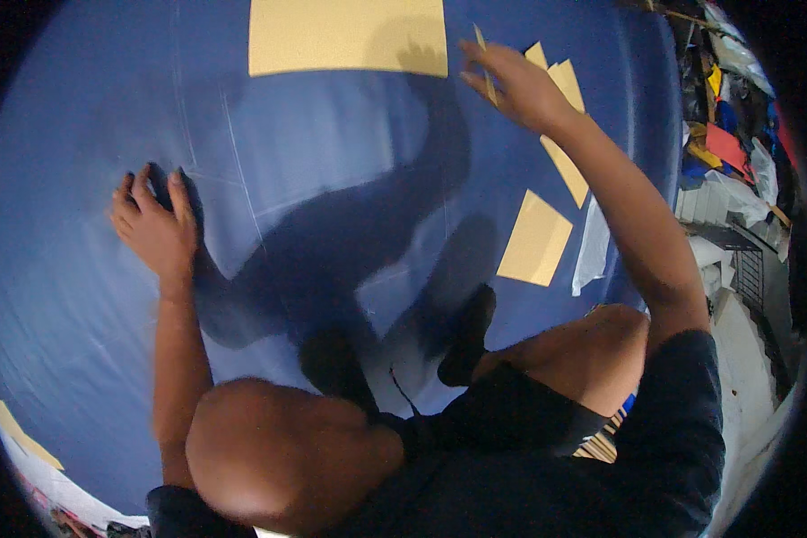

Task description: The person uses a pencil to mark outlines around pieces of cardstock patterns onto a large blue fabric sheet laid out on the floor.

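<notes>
My right hand (511, 85) is raised at the upper right of the blue surface, its fingers closed round a thin yellow strip (490, 88). I cannot tell if the strip is paper seen edge-on or a slim stick. Just left of that hand lies a large pale yellow sheet of paper (345, 38), partly cut off by the upper rim of the picture. Smaller cut pieces of the same yellow lie by my right forearm: one piece (567, 87) near the wrist, a narrow one (565, 169), and a four-sided one (535, 239). My left hand (159, 220) rests on the blue surface, fingers spread, holding nothing.
The blue covering (90, 296) has wrinkles and faint light lines, with my shadow across it. Beside the four-sided piece lies a clear plastic bag or film (592, 247). Mixed clutter (731, 134) piles up beyond the right edge. Another yellow piece (22, 430) sits far left.
</notes>
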`<move>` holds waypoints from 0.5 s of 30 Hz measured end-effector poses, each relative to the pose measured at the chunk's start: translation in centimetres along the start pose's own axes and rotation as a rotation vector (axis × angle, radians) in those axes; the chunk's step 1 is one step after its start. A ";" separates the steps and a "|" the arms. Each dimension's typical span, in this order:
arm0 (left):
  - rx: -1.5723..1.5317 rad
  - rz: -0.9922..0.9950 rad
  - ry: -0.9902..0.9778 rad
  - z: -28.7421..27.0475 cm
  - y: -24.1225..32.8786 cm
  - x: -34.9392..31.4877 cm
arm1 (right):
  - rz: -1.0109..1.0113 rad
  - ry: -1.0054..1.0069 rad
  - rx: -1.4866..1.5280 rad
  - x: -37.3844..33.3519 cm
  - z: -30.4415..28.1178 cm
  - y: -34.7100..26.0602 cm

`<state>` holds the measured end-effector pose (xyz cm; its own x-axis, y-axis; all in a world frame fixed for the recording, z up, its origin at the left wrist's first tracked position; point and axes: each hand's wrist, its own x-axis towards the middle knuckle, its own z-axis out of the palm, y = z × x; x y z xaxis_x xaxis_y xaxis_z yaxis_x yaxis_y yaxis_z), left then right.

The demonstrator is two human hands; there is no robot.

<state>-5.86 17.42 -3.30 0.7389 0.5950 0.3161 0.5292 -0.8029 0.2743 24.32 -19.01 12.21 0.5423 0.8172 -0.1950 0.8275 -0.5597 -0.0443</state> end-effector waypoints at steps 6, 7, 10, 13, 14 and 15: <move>0.011 -0.044 -0.076 -0.2 1.4 -0.6 | 0.282 -0.306 0.057 -13.0 -12.0 0.7; -0.009 -0.035 -0.076 -0.2 1.4 -0.5 | 0.323 -0.336 0.070 -14.9 -12.8 0.8; 0.009 -0.030 -0.093 -0.4 1.0 -0.2 | 0.373 -0.337 0.165 -17.7 -13.1 1.9; -0.001 -0.029 -0.098 0.0 0.3 0.0 | 0.423 -0.204 0.221 -19.9 -9.0 3.1; -0.014 -0.031 -0.099 0.3 0.1 0.0 | 0.426 -0.159 0.240 -20.5 -7.7 3.8; 0.002 -0.022 -0.124 0.6 -0.3 -0.3 | 0.456 -0.184 0.284 -20.7 -6.5 4.3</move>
<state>-6.02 17.43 -4.05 0.7728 0.6039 0.1951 0.5467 -0.7896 0.2785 17.63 -37.48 22.38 0.7800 0.4614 -0.4227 0.4305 -0.8859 -0.1726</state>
